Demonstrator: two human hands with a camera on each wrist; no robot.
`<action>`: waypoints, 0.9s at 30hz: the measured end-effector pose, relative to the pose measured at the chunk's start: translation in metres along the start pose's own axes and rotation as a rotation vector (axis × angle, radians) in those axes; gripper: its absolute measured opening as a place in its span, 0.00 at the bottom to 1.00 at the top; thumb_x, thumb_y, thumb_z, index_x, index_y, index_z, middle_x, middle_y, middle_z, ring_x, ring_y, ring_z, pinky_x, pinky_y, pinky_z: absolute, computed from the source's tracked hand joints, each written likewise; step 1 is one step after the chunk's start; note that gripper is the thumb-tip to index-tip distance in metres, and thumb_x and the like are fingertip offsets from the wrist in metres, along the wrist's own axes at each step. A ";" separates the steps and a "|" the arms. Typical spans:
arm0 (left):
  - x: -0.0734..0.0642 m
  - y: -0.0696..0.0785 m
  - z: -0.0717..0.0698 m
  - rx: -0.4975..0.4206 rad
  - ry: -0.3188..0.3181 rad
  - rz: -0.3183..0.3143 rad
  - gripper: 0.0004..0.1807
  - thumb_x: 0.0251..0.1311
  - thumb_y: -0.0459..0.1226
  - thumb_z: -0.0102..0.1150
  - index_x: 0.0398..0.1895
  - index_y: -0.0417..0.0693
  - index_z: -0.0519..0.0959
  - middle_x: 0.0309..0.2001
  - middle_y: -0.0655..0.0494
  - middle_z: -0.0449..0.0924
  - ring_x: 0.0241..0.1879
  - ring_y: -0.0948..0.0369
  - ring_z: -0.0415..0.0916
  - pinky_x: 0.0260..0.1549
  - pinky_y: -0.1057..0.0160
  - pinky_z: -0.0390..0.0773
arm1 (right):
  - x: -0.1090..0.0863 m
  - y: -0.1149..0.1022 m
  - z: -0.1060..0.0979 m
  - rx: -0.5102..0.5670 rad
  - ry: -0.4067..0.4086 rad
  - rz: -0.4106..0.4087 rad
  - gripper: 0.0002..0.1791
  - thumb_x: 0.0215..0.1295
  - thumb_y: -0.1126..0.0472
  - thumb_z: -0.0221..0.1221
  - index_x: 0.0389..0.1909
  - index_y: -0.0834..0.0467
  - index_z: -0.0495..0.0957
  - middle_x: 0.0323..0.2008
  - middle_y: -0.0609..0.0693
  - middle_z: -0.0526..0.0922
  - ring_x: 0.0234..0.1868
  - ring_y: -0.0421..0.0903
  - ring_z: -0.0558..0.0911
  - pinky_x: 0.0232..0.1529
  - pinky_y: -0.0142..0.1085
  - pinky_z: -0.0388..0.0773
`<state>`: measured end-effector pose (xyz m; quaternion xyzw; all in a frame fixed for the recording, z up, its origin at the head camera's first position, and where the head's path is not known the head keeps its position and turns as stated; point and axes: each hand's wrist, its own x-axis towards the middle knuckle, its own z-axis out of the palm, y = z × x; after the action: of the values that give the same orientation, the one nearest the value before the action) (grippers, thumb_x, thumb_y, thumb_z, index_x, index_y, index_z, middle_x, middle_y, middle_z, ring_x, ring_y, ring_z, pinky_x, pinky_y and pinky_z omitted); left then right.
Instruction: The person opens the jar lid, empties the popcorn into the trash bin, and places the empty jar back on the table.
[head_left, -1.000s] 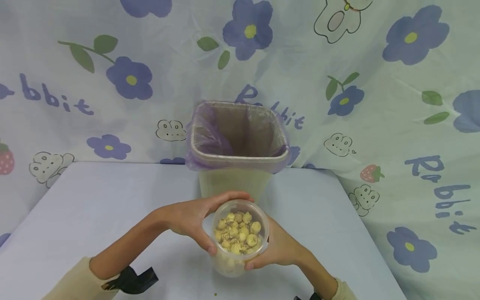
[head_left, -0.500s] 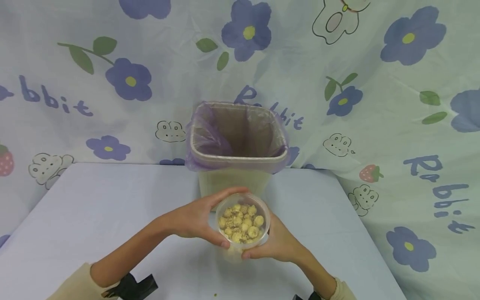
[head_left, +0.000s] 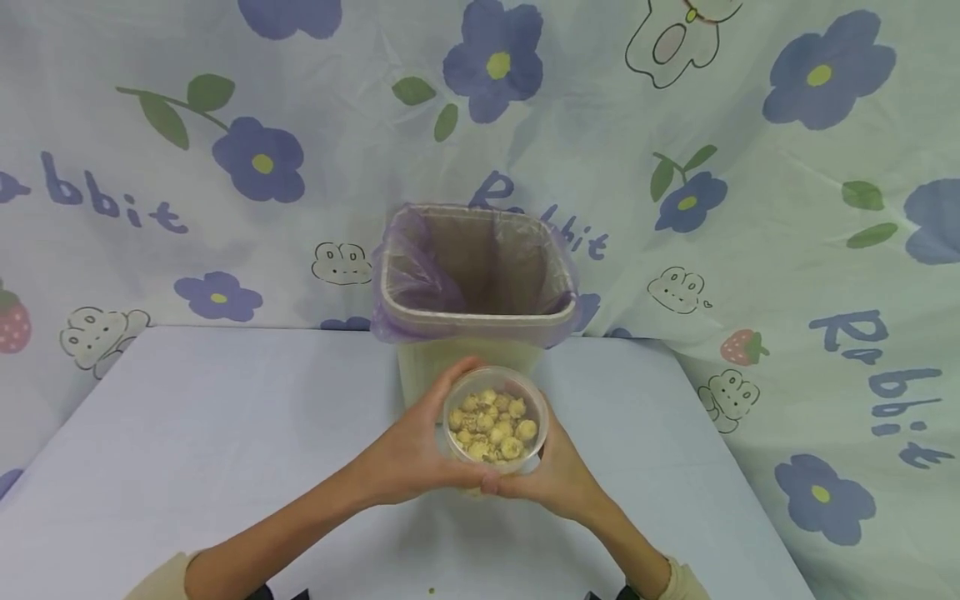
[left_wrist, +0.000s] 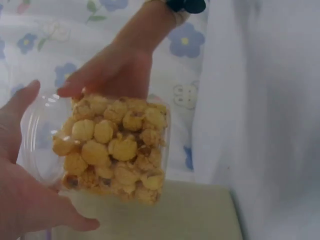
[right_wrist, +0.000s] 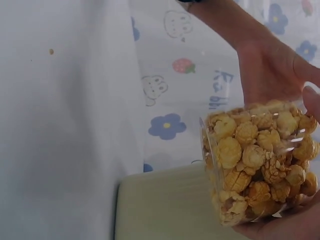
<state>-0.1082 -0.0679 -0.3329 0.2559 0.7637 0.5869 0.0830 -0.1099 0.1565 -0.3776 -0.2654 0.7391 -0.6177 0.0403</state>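
A clear round plastic tub of caramel popcorn (head_left: pixel 495 429) is held up in front of the bin, its rim facing the head camera. From the left, my left hand (head_left: pixel 408 454) grips its wall near the rim, thumb at the front. My right hand (head_left: pixel 562 475) grips the opposite side, and the two thumbs meet below the rim. In the left wrist view the popcorn (left_wrist: pixel 115 145) fills much of the tub, with the rim toward my left palm. The right wrist view shows the tub's base end near the bin's pale wall. Most fingertips behind the tub are hidden.
Behind the tub stands a cream bin (head_left: pixel 480 318) lined with a purple plastic bag (head_left: pixel 420 258). A white cloth (head_left: pixel 247 417) covers the table, with a small crumb (head_left: pixel 431 591) near its front edge. A flower-and-rabbit printed curtain (head_left: pixel 337 167) hangs at the back and sides.
Both hands have moved the tub of popcorn away from the body and slightly right, closer to the bin. My left thumb has come across to meet the right thumb.
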 end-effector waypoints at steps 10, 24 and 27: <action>0.004 -0.004 -0.035 -0.069 -0.348 0.017 0.62 0.46 0.47 0.79 0.80 0.63 0.47 0.77 0.60 0.49 0.75 0.49 0.46 0.64 0.31 0.50 | -0.003 -0.006 -0.003 0.145 -0.168 -0.041 0.59 0.46 0.59 0.79 0.77 0.50 0.53 0.69 0.55 0.65 0.68 0.57 0.66 0.67 0.43 0.65; 0.008 -0.007 -0.035 -0.108 -0.425 0.033 0.57 0.46 0.44 0.80 0.78 0.65 0.54 0.72 0.61 0.61 0.71 0.54 0.58 0.63 0.39 0.58 | -0.004 -0.006 -0.002 0.157 -0.239 -0.071 0.61 0.46 0.56 0.80 0.78 0.50 0.51 0.69 0.56 0.65 0.68 0.58 0.67 0.68 0.44 0.64; 0.006 -0.009 -0.027 -0.095 -0.324 0.044 0.58 0.46 0.41 0.79 0.79 0.63 0.53 0.71 0.58 0.61 0.70 0.51 0.58 0.62 0.36 0.58 | -0.003 -0.003 -0.003 0.127 -0.194 -0.077 0.61 0.46 0.57 0.79 0.78 0.50 0.50 0.69 0.58 0.64 0.68 0.58 0.66 0.68 0.45 0.64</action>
<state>-0.1274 -0.0896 -0.3325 0.3595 0.7061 0.5749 0.2041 -0.1076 0.1599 -0.3747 -0.3492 0.6804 -0.6358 0.1047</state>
